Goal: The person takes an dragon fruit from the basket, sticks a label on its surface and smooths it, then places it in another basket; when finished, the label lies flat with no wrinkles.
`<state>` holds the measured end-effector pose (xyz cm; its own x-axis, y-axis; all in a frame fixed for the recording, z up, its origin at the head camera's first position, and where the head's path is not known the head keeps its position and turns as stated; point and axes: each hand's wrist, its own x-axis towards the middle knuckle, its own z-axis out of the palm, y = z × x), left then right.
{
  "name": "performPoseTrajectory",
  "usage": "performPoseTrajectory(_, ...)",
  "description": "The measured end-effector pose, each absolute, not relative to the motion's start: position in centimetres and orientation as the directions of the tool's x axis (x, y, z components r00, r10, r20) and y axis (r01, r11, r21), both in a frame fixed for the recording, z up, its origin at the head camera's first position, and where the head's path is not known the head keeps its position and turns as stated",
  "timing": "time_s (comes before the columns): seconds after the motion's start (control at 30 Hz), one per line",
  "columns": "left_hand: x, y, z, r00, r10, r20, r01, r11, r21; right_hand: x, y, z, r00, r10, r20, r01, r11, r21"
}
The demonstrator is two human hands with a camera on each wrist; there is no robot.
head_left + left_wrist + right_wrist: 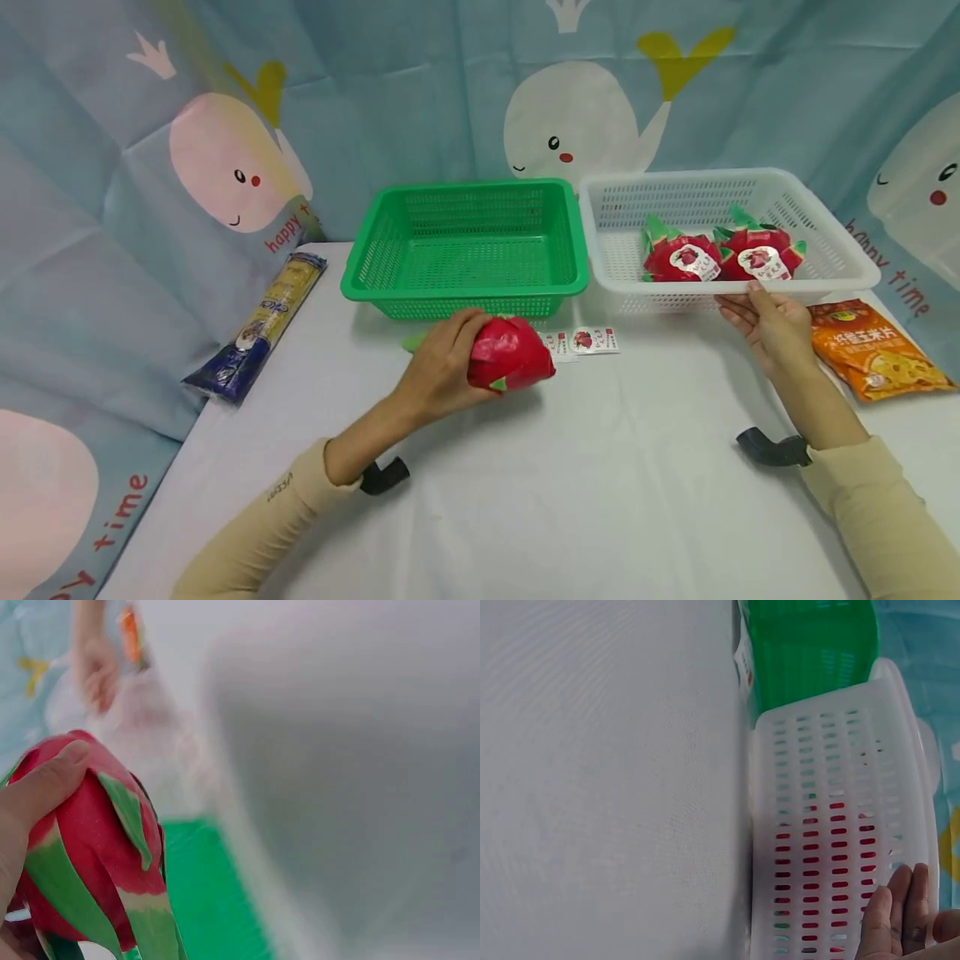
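Observation:
In the head view my left hand [444,367] grips a red dragon fruit [512,354] with green scales, held over the table in front of the green basket [465,294]. The left wrist view shows my thumb across the red skin of this dragon fruit [82,817]. My right hand [776,329] holds the front rim of the white basket [840,271], thumb at the top edge and fingers against the outer wall. Inside that basket lie two more dragon fruits, a left one [667,257] and a right one [780,242], each bearing a round-ended label.
Printed labels [592,340] lie on the white table [600,483] before the green basket. A blue and yellow packet [258,329] lies at the left, and an orange snack bag [877,350] at the right. A patterned curtain [420,108] hangs behind.

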<state>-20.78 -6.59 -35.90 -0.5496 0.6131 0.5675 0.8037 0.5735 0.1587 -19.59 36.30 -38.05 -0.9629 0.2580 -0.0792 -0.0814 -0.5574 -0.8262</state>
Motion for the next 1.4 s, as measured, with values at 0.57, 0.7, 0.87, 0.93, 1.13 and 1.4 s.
performPoseTrajectory(0.57, -17.9, -7.7, -39.1, -0.613, 0.703, 0.361, 0.787, 0.500, 0.362, -19.9, 34.7, -38.4, -0.999, -0.044, -0.033, 0.034, -0.039, -0.999)
performPoseTrajectory(0.7, -18.1, -7.5, -38.6, -0.591, 0.734, 0.334, 0.800, 0.482, 0.357, -20.7, 31.2, -38.3, -0.984, -0.177, -0.027, -0.054, 0.436, -0.898)
performPoseTrajectory(0.87, -18.1, -7.6, -38.4, -0.576, 0.747, 0.333, 0.811, 0.471, 0.346, -22.1, 25.9, -38.3, -0.955, -0.291, 0.053, -0.244, 0.676, -0.696)
performPoseTrajectory(0.93, -18.1, -7.8, -38.4, -0.576, 0.747, 0.332, 0.808, 0.461, 0.366, -22.6, 24.1, -38.4, -0.939, -0.335, 0.077, -0.303, 0.703, -0.643)
performPoseTrajectory(1.13, -18.0, -8.5, -37.9, -0.583, 0.746, 0.323, 0.785, 0.414, 0.462, -24.2, 21.4, -38.9, -0.915, -0.390, 0.105, -0.386, 0.768, -0.511)
performPoseTrajectory(1.4, -20.7, -10.7, -36.2, -0.695, 0.625, 0.356, 0.694, 0.451, 0.561, -25.1, 20.4, -39.5, -0.912, -0.401, 0.089, -0.391, 0.784, -0.481)
